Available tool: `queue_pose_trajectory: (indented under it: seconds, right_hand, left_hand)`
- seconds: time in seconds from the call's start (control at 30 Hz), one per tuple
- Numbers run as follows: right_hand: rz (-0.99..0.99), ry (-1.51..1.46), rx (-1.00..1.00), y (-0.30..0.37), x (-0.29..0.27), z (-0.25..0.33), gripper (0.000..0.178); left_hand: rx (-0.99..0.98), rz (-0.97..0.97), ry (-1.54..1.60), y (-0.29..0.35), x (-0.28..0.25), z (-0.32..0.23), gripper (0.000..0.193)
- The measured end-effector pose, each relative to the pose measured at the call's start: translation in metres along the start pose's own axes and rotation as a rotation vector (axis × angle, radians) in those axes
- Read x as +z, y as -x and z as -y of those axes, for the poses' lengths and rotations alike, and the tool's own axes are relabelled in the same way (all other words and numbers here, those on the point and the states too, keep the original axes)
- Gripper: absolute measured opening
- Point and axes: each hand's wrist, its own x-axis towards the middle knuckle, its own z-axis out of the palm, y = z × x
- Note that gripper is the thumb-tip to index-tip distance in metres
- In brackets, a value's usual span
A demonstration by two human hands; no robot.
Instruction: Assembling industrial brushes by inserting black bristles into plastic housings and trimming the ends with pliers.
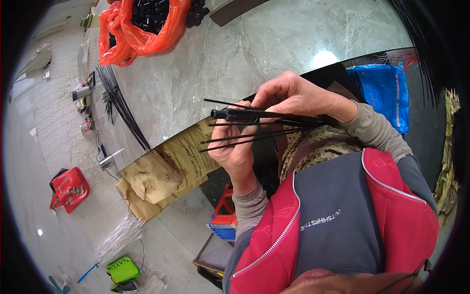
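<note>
My left hand (pixel 234 151) is closed from below around a short black tubular fitting (pixel 227 114) and several thin black rods (pixel 230 142). The rods fan out to the left past my fingers. Their other ends run right, under my right wrist, toward my lap. From above, my right hand (pixel 290 95) is closed, its thumb and fingers pinched at the right part of the fitting. The fingertips partly hide where rods and fitting meet, so I cannot tell how they join.
A grey marbled tabletop (pixel 191 83) lies ahead, bearing an orange bag (pixel 169 36) of small black parts and a bundle of black rods (pixel 120 100). Brown paper sacking (pixel 181 157) hangs at its near edge. A blue bag (pixel 382 93) is at right, a red bag (pixel 71 188) at left.
</note>
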Motion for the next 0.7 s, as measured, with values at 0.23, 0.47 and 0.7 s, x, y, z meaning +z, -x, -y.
queue_pose_trajectory:
  seconds: [0.23, 0.47, 0.7]
  right_hand:
    - [-0.069, -0.033, 0.097, 0.01, -0.001, 0.015, 0.021]
    - [-0.288, -0.142, -0.002, 0.039, -0.014, 0.027, 0.026]
    - [-0.429, -0.111, -0.233, 0.091, -0.048, 0.038, 0.044]
  left_hand:
    - [0.061, 0.006, -0.08, -0.009, 0.005, 0.011, 0.036]
    - [-0.091, 0.158, 0.168, -0.025, 0.038, 0.021, 0.036]
    - [-0.133, 0.45, 0.286, -0.052, 0.109, 0.034, 0.039]
